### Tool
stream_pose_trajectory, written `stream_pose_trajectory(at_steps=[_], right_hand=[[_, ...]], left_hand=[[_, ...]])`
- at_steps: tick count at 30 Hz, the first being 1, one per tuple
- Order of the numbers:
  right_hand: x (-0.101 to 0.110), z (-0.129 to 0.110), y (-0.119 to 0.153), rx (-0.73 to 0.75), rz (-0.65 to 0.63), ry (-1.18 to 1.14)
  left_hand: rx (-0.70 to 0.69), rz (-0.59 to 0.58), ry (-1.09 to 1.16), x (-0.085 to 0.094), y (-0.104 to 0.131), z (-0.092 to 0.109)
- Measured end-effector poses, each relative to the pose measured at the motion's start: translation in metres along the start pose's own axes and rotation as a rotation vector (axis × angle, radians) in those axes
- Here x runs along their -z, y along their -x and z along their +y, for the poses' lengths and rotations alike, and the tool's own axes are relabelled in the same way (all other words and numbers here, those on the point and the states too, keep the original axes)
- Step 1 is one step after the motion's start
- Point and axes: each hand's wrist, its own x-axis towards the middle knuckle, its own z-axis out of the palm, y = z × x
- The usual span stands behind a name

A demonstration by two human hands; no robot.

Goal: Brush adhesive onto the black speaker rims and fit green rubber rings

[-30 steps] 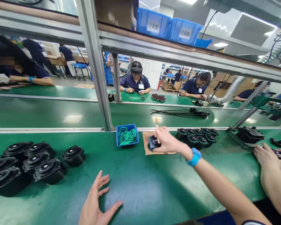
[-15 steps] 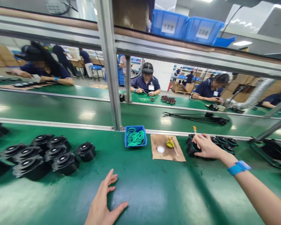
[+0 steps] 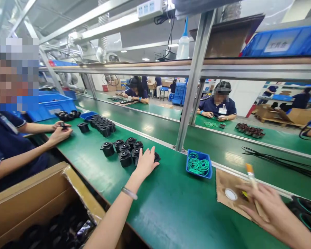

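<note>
My left hand (image 3: 145,162) reaches over the near right end of a group of black round motor-like housings (image 3: 124,158). Its fingers are spread, and one housing is partly hidden behind them; whether they touch it I cannot tell. A small paint brush (image 3: 250,171) with orange bristles pointing up is held in my right hand (image 3: 266,204), blurred by motion. That hand is over a piece of brown cardboard (image 3: 221,185) with a white round lid (image 3: 231,194) and a yellow item (image 3: 245,194), mostly covered. Black housings with green rings (image 3: 309,207) sit at the right edge.
A blue bin of green rubber rings (image 3: 199,164) stands between my hands. At left, a co-worker (image 3: 12,148) handles a small black part. An open carton (image 3: 41,207) of black parts is below. A metal post (image 3: 190,86) rises behind the bench.
The view has swung left. My left hand has moved from the bare bench top to the housings. My right hand has left the ringed housings and come over the cardboard, still with the brush.
</note>
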Motion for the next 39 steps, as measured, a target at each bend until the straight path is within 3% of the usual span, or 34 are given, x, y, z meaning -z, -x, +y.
stream_pose_trajectory(at_steps=[3,8,14,23,26,30,34,36,39], right_hand=[[-0.036,-0.020,-0.023,0.020,-0.217,0.151],[-0.095,-0.013,-0.064,-0.175,-0.347,0.062],[-0.143,0.013,-0.088,-0.293,-0.422,0.007],[-0.137,0.016,-0.086,-0.333,-0.411,-0.034],[-0.134,0.016,-0.085,-0.315,-0.309,-0.036],[-0.126,0.010,-0.081,-0.262,-0.068,-0.010],[-0.115,-0.022,-0.070,-0.175,0.100,-0.046],[-0.112,-0.048,-0.060,-0.083,0.106,-0.103],[-0.115,-0.086,-0.044,0.180,0.043,-0.190]], left_hand=[[-0.031,-0.028,0.036,-0.005,0.011,0.006],[-0.112,-0.141,0.190,-0.006,0.075,0.037],[0.068,-0.205,0.649,-0.022,0.132,0.058],[0.030,0.027,0.743,-0.043,0.158,0.051],[0.057,0.064,0.751,-0.045,0.159,0.051],[0.101,0.067,0.807,-0.046,0.161,0.053],[0.129,0.051,0.839,-0.048,0.162,0.053],[0.133,0.048,0.854,-0.048,0.162,0.053],[0.130,0.047,0.867,-0.048,0.162,0.054]])
